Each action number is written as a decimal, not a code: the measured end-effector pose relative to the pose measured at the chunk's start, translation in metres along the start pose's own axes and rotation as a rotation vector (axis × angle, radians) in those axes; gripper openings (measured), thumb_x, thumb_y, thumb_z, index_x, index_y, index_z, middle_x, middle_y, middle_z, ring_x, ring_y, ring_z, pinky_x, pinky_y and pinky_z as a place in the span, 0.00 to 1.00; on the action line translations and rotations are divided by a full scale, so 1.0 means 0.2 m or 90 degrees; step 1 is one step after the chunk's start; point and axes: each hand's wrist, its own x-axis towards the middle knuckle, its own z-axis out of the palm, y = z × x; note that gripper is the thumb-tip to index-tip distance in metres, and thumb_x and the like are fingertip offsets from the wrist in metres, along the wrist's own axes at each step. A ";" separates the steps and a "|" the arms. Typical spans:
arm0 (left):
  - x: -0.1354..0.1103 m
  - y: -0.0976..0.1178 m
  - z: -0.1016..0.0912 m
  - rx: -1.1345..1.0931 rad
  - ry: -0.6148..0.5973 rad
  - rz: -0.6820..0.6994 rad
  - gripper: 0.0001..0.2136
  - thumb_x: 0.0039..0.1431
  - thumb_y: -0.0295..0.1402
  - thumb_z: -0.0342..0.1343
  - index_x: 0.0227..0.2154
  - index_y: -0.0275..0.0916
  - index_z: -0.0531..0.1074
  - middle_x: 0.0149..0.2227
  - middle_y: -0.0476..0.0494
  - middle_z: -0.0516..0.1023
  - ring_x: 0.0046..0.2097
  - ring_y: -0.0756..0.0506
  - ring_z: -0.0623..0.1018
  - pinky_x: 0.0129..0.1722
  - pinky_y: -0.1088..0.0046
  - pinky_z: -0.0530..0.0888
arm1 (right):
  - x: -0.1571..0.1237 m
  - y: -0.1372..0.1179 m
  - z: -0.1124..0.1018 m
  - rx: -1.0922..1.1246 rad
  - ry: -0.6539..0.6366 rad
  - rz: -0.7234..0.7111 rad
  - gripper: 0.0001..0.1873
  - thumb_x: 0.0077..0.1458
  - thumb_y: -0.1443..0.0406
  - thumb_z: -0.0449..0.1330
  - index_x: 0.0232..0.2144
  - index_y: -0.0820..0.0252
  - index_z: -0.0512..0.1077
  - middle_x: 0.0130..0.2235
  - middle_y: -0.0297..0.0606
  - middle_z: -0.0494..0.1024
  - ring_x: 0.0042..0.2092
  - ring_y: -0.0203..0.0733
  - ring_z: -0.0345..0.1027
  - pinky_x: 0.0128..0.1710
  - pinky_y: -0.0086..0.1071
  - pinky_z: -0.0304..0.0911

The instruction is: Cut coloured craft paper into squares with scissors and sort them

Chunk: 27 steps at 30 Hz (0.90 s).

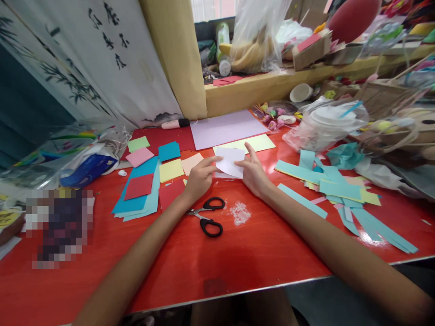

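A small white sheet of paper point(231, 164) is held up between both hands over the red table. My left hand point(201, 177) pinches its left edge with thumb and forefinger. At the right edge, my right hand point(254, 173) grips the sheet, its forefinger sticking upward. The sheet looks folded or doubled at its lower side. Below the hands lie black-handled scissors point(211, 217), handles apart and blades partly under my left forearm. Beside them is a small pile of clear scraps point(240, 213). A pale yellow sheet point(261, 143) lies just behind the white paper.
Coloured paper squares, such as a yellow one point(171, 170) and a red one point(139, 186), lie left. Cut blue strips point(340, 188) are scattered right. A lilac sheet point(227, 128) and a marker point(175, 123) lie at the back. A bagged cup point(328, 120) stands back right.
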 end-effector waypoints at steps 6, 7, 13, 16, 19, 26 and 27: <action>0.02 0.03 -0.02 -0.108 0.103 -0.143 0.14 0.49 0.16 0.41 0.19 0.38 0.67 0.33 0.47 0.77 0.41 0.48 0.75 0.43 0.68 0.71 | 0.00 0.00 0.00 0.024 -0.018 -0.008 0.43 0.41 0.72 0.56 0.58 0.45 0.48 0.48 0.39 0.70 0.45 0.47 0.68 0.37 0.41 0.68; 0.02 0.03 -0.02 -0.107 0.128 -0.183 0.13 0.51 0.18 0.43 0.22 0.38 0.68 0.33 0.47 0.76 0.39 0.49 0.75 0.41 0.70 0.71 | 0.00 0.00 0.00 0.032 -0.018 0.004 0.43 0.40 0.72 0.55 0.59 0.46 0.48 0.48 0.39 0.71 0.45 0.47 0.68 0.38 0.42 0.68; 0.04 0.02 -0.01 -0.075 0.067 -0.282 0.05 0.57 0.34 0.53 0.34 0.40 0.69 0.33 0.49 0.74 0.26 0.53 0.67 0.29 0.74 0.66 | 0.00 0.00 0.00 0.014 -0.068 -0.019 0.43 0.39 0.73 0.55 0.58 0.46 0.48 0.51 0.37 0.69 0.47 0.46 0.67 0.44 0.43 0.67; 0.03 0.01 0.01 -0.099 0.020 -0.249 0.08 0.57 0.33 0.53 0.39 0.41 0.68 0.32 0.49 0.72 0.28 0.52 0.68 0.30 0.74 0.67 | -0.01 0.01 0.00 -0.016 -0.079 -0.029 0.41 0.40 0.72 0.56 0.57 0.46 0.50 0.51 0.37 0.68 0.47 0.45 0.66 0.45 0.42 0.66; 0.01 0.02 0.02 -0.077 -0.012 -0.212 0.17 0.56 0.32 0.55 0.49 0.43 0.64 0.32 0.49 0.71 0.29 0.51 0.68 0.31 0.74 0.68 | -0.03 0.01 0.00 -0.052 -0.102 -0.038 0.41 0.39 0.73 0.56 0.56 0.45 0.50 0.51 0.36 0.68 0.46 0.45 0.66 0.43 0.42 0.67; 0.09 -0.03 -0.08 0.010 -0.064 -0.135 0.11 0.58 0.28 0.48 0.43 0.40 0.71 0.38 0.45 0.76 0.37 0.48 0.74 0.39 0.72 0.69 | -0.03 0.01 0.01 -0.125 -0.074 -0.069 0.36 0.39 0.71 0.56 0.52 0.46 0.54 0.48 0.36 0.66 0.48 0.44 0.63 0.40 0.38 0.67; 0.13 -0.08 -0.12 0.010 -0.042 -0.169 0.12 0.57 0.28 0.49 0.43 0.40 0.71 0.34 0.46 0.76 0.35 0.48 0.74 0.37 0.73 0.70 | -0.03 0.02 0.01 -0.120 -0.056 -0.073 0.35 0.39 0.70 0.57 0.51 0.47 0.54 0.48 0.36 0.66 0.49 0.44 0.62 0.41 0.37 0.66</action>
